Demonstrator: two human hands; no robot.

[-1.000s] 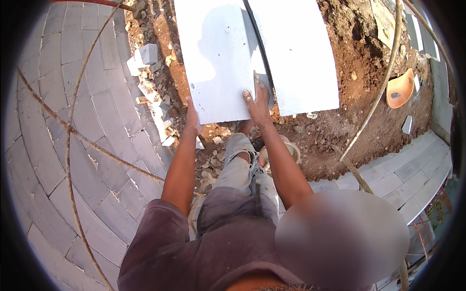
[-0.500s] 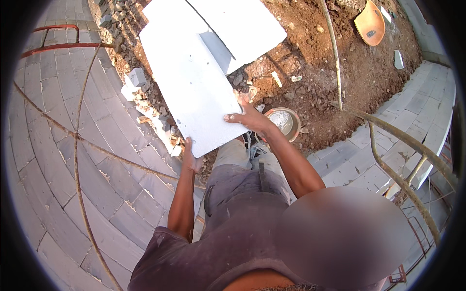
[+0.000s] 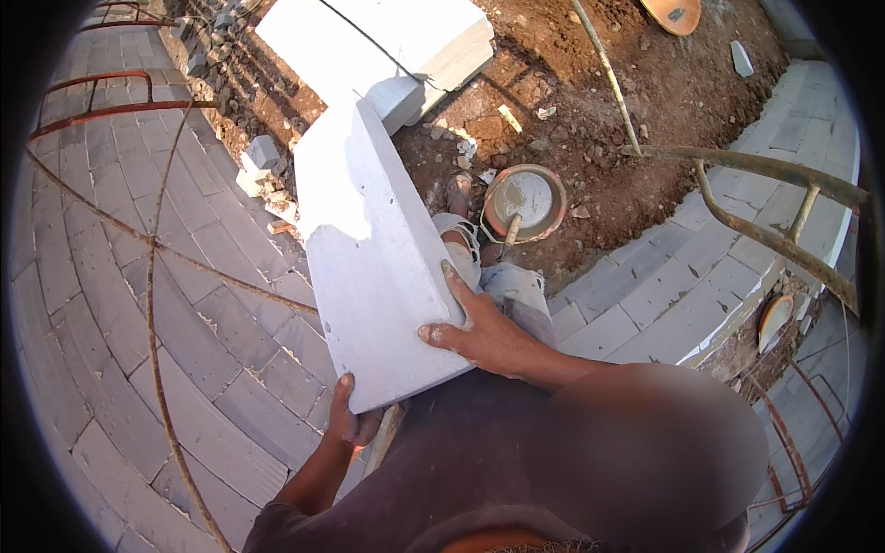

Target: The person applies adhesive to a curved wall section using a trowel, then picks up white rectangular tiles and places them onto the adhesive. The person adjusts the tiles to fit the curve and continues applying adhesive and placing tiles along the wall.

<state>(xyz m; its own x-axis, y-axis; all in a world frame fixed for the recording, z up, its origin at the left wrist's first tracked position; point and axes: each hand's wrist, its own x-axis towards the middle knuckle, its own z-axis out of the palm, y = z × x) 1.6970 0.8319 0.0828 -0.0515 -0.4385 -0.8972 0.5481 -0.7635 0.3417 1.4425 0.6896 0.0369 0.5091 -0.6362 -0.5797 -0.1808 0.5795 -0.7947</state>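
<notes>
Gripping a large pale grey block at its near end, both hands carry it tilted, its long body running up and away from the person's waist toward the dirt. The left hand cups the bottom corner from beneath, fingers curled up around the edge; the right hand lies spread on the right side face, fingers splayed and pressing flat (thumb pointing back toward the near edge). The block looks rigid and probably hefty for its size, with a chalky, faintly pitted surface that would likely shed dust and offer decent friction; its sharp corners look apt to chip if knocked, so support under the lower end and a steadying palm on the side seems the sensible hold. Beyond it lie more white blocks on reddish, lumpy soil. A round pan of grey mortar sits just beside the person's foot. To the left curves a wall of laid grey blocks, crossed by thin rusty rods. A rusty metal ladder slants at the right
</notes>
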